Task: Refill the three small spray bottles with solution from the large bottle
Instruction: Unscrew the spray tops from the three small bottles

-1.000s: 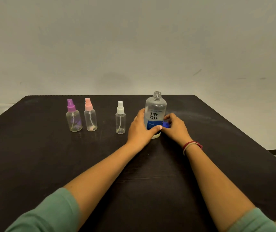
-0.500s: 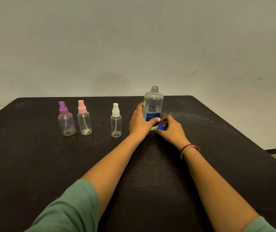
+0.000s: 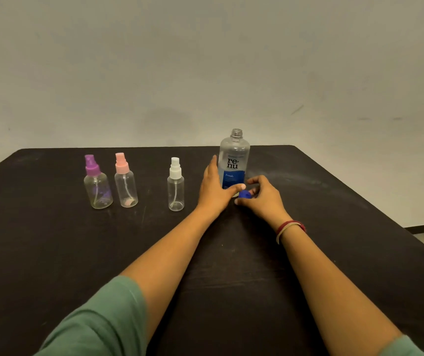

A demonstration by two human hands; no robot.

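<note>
The large clear bottle (image 3: 234,160) with a blue "renu" label stands upright and uncapped on the black table (image 3: 51,253). My left hand (image 3: 214,187) wraps its lower left side, thumb across the label. My right hand (image 3: 263,197) rests on the table just right of the bottle's base, fingers around the blue cap (image 3: 244,194). To the left stand three small clear spray bottles in a row, all capped: purple-topped (image 3: 97,185), pink-topped (image 3: 125,182) and white-topped (image 3: 176,186).
A plain pale wall rises behind the table's far edge (image 3: 154,147). The table's right edge (image 3: 375,209) slants toward me, with floor beyond it. A red and white band circles my right wrist (image 3: 289,227).
The view has shifted a little, so the bottles sit further left in the frame. My right hand has slid slightly toward me with the blue cap. My left hand stays on the large bottle.
</note>
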